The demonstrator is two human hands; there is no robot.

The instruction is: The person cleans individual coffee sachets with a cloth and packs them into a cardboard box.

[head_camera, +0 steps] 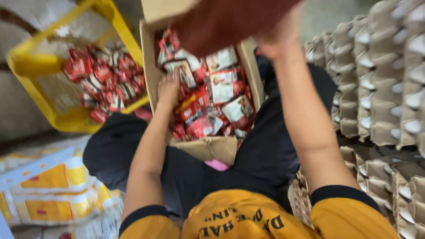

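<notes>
A cardboard box point(208, 148) rests between my knees, full of red and white snack packets point(223, 86). My left hand point(169, 88) reaches into the box at its left side, fingers down among the packets. My right hand point(276, 37) is raised above the box's far right corner and grips a large dark red bag point(226, 22) that hangs over the box and hides its far end. The frame is blurred by motion.
A yellow plastic crate point(33, 62) with more red packets point(106, 77) stands to the left. Stacks of grey egg trays point(380, 79) fill the right side. Yellow and white sacks point(53, 186) lie at the lower left.
</notes>
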